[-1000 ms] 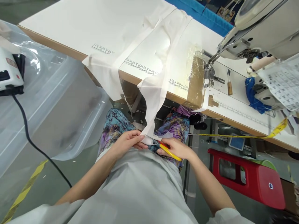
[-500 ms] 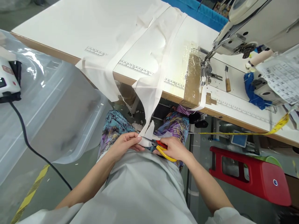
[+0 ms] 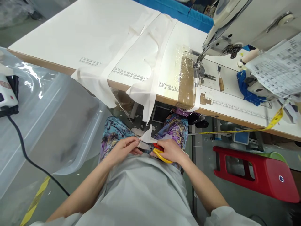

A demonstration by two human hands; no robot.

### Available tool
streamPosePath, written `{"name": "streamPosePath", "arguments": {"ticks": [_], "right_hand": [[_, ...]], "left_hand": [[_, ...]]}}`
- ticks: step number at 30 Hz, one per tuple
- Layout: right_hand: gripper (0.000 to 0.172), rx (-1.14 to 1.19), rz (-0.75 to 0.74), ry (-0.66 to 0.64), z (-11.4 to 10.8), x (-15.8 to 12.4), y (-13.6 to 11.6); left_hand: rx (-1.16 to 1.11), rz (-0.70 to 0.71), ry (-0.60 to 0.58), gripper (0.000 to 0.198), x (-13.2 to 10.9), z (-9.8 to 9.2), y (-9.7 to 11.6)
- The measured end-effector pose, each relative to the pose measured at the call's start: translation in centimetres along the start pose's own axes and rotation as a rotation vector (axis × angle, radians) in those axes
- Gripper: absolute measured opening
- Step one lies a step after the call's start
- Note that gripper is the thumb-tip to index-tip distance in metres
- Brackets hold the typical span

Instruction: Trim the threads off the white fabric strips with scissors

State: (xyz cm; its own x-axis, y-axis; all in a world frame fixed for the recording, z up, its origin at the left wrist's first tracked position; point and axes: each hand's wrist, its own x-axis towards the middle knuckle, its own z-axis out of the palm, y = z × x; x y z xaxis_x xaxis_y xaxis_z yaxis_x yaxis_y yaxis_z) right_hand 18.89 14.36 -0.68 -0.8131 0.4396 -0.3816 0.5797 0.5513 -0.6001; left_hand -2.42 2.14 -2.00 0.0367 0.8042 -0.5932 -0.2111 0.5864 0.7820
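My right hand point(image 3: 171, 150) grips yellow-and-red scissors point(image 3: 158, 151) in my lap, their blades pointing left. My left hand point(image 3: 125, 148) pinches a small white fabric piece point(image 3: 147, 136) at the blade tips. A long white fabric strip point(image 3: 150, 81) lies across the sewing table point(image 3: 70, 34), and its end hangs off the front edge above my knees. Both hands sit close together over my patterned trousers point(image 3: 113, 133).
A sewing machine point(image 3: 249, 22) stands at the right of the table, with a blue cloth point(image 3: 244, 89) and a yellow tape measure point(image 3: 270, 122) by it. A red stool point(image 3: 256, 175) sits at the right, a clear plastic bin point(image 3: 47, 125) at the left with a black cable point(image 3: 25, 153).
The strip's hanging end now dangles free above my hands, and a small cut piece stays in my left fingers. The view has tilted slightly, shifting the table left.
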Motion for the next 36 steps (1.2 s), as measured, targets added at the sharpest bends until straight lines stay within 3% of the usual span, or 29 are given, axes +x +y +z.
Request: {"name": "streamPosePath", "arguments": {"ticks": [4, 7, 10, 14, 16, 18, 21, 23, 26, 30, 32, 36], "right_hand": [[0.054, 0.193, 0.041, 0.057, 1.1, -1.5, -0.1], [0.053, 0.334, 0.076, 0.093, 2.4, -2.6, -0.5], [0.053, 0.398, 0.103, 0.146, 3.7, -3.3, -1.0], [0.051, 0.417, 0.129, 0.206, 5.1, -4.3, -0.8], [0.05, 0.442, 0.149, 0.224, 5.4, -4.8, -0.4], [0.05, 0.477, 0.172, 0.232, 5.5, -5.3, 0.1], [0.052, 0.523, 0.182, 0.237, 5.5, -5.3, 0.6], [0.053, 0.532, 0.183, 0.226, 5.4, -4.9, 0.7], [0.053, 0.529, 0.193, 0.185, 4.8, -4.1, 0.6], [0.049, 0.522, 0.171, 0.122, 3.7, -3.2, 0.4], [0.048, 0.496, 0.16, 0.107, 3.2, -2.9, 0.5], [0.049, 0.496, 0.155, 0.062, 2.2, -2.8, 0.9]], "left_hand": [[0.631, 0.35, 0.149, 0.036, 1.5, -0.8, 2.5], [1.062, 0.573, 0.089, 0.038, 3.9, 0.3, 5.8], [1.365, 0.624, 0.011, 0.041, 6.9, 2.1, 9.3], [1.486, 0.555, 0.124, 0.035, 9.7, 2.2, 11.9], [1.469, 0.505, 0.172, 0.034, 9.8, 0.7, 11.5], [1.444, 0.419, 0.222, 0.032, 9.2, -1.5, 9.8], [1.364, 0.251, 0.278, 0.019, 7.1, -4.3, 5.5], [1.282, 0.176, 0.279, 0.013, 5.4, -4.9, 2.4], [0.953, 0.158, 0.266, 0.019, 3.0, -3.3, -0.6], [0.142, 0.19, 0.207, 0.036, 1.0, 0.9, -0.3], [-0.014, 0.184, 0.182, 0.047, 0.6, 2.3, 0.8], [-0.024, 0.145, 0.097, 0.046, 0.4, 3.0, 1.8]]}}
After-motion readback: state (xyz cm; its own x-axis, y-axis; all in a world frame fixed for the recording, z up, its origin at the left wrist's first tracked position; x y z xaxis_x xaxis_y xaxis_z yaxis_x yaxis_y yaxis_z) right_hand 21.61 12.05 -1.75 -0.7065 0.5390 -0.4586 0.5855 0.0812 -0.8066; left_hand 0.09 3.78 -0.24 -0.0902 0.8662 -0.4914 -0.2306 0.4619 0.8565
